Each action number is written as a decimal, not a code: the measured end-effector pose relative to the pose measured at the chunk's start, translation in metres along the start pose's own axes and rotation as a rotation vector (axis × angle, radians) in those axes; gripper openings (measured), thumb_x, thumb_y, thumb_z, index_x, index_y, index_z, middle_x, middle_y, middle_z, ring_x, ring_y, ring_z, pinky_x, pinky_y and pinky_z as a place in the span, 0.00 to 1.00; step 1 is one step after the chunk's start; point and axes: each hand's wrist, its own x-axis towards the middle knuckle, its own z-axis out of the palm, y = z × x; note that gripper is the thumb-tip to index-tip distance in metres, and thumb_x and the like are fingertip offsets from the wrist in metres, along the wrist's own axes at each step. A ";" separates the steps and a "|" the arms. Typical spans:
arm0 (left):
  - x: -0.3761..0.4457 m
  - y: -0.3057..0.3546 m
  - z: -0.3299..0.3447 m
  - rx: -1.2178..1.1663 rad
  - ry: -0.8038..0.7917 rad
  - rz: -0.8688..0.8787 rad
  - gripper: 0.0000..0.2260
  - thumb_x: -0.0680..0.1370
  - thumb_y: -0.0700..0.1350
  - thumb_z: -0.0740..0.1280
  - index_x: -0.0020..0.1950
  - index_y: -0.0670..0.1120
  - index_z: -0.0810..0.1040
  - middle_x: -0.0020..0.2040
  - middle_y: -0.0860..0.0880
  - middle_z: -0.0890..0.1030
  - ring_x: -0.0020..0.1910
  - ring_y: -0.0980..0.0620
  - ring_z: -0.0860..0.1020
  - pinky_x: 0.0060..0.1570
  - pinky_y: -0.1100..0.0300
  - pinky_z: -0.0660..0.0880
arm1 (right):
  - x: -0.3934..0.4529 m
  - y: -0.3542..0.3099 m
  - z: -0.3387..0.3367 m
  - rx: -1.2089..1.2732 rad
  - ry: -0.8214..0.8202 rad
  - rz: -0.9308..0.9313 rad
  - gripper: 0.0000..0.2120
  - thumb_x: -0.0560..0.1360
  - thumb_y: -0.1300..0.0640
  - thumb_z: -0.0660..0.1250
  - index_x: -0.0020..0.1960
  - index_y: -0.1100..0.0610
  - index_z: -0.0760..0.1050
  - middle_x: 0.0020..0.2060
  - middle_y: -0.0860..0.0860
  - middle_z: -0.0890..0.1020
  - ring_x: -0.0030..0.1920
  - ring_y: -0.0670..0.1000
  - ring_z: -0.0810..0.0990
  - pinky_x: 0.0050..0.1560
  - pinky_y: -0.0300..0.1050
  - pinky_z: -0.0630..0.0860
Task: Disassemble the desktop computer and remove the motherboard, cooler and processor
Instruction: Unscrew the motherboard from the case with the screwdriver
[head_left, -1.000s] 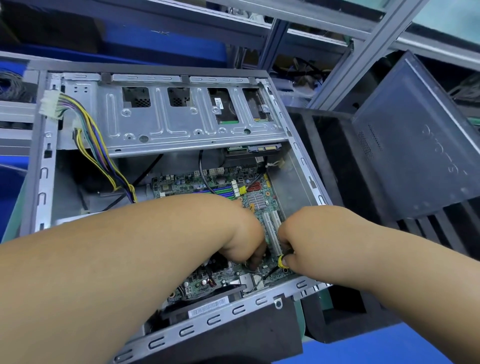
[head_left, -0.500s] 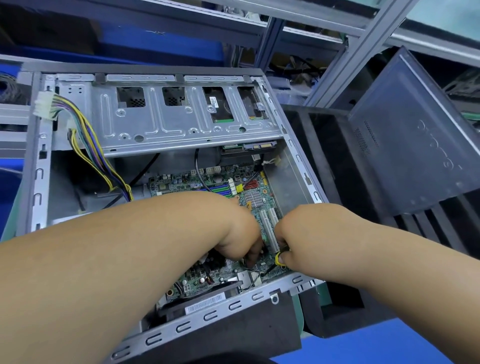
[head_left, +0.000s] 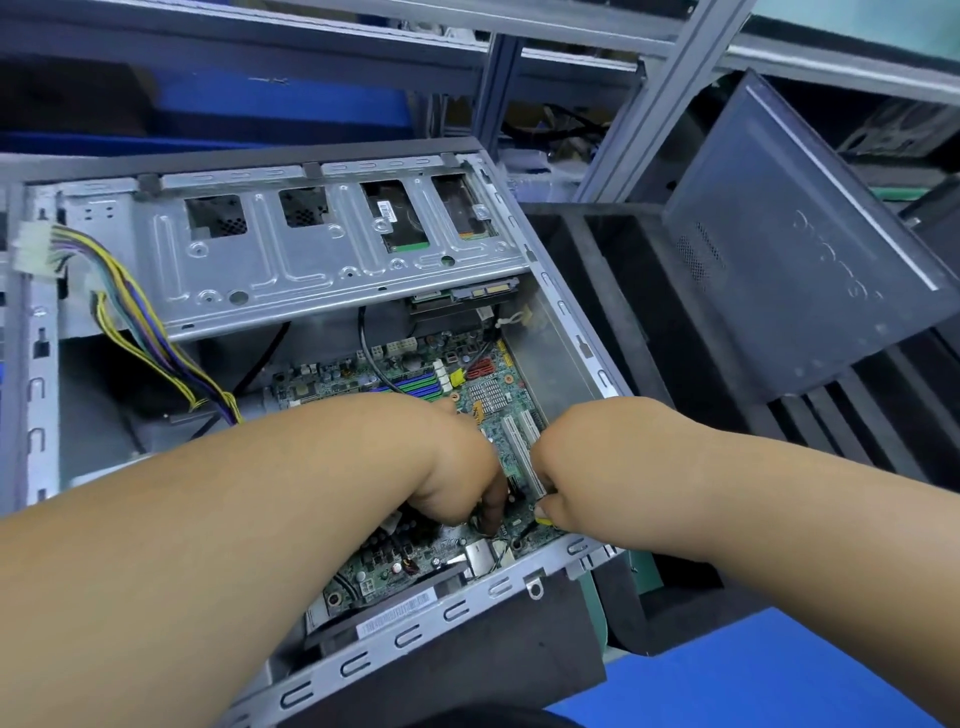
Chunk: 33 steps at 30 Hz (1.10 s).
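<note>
Desktop computer case (head_left: 47, 364), grey steel, lies open on its side on the blue bench (head_left: 753, 675), with both forearms reaching into it. Compared with half a second earlier, little differs: both hands sit at the same spot over the near right corner of the board, and the yellow piece under the right hand shows less. Left hand (head_left: 457, 478): fingers (head_left: 491, 512) curled downward, tips touching the board near a thin black wire; whether they pinch anything cannot be told. Right hand (head_left: 582, 467): fingers clenched round a small yellow-handled tool (head_left: 543, 515), most of it hidden in the grip. Motherboard (head_left: 415, 374): green, seated flat on the case floor, extending away from the fingers toward the drive cage; two white expansion slots (head_left: 522, 457) run between the hands, a small finned silver heatsink (head_left: 488, 395) and a red connector lie just beyond them, green and blue memory slots beyond the left wrist. Drive cage (head_left: 291, 265): stamped metal, spans the far end of the case. Power cable bundle (head_left: 140, 332): yellow, purple and black, ending in a white plug, far left of the fingers. Dark side panel (head_left: 805, 260): tilted, well right of the right hand.
</note>
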 end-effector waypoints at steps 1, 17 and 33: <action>0.000 0.000 0.000 0.000 0.000 0.002 0.19 0.79 0.45 0.61 0.65 0.66 0.74 0.52 0.57 0.70 0.63 0.51 0.66 0.57 0.55 0.58 | 0.000 0.000 0.000 0.000 0.002 0.002 0.18 0.79 0.46 0.60 0.33 0.51 0.62 0.32 0.47 0.67 0.30 0.45 0.63 0.28 0.40 0.59; 0.001 -0.001 0.001 0.012 -0.011 0.005 0.20 0.79 0.44 0.60 0.65 0.66 0.74 0.51 0.58 0.68 0.64 0.50 0.67 0.57 0.55 0.58 | 0.010 0.000 0.003 0.082 -0.109 -0.025 0.09 0.77 0.51 0.64 0.53 0.54 0.79 0.40 0.51 0.76 0.42 0.57 0.78 0.44 0.48 0.76; 0.000 0.000 -0.001 0.017 -0.008 -0.008 0.20 0.80 0.45 0.60 0.65 0.67 0.73 0.58 0.56 0.72 0.63 0.49 0.65 0.54 0.57 0.58 | 0.010 -0.003 -0.007 -0.015 -0.145 -0.105 0.06 0.77 0.56 0.63 0.48 0.57 0.78 0.42 0.52 0.79 0.42 0.55 0.78 0.38 0.44 0.74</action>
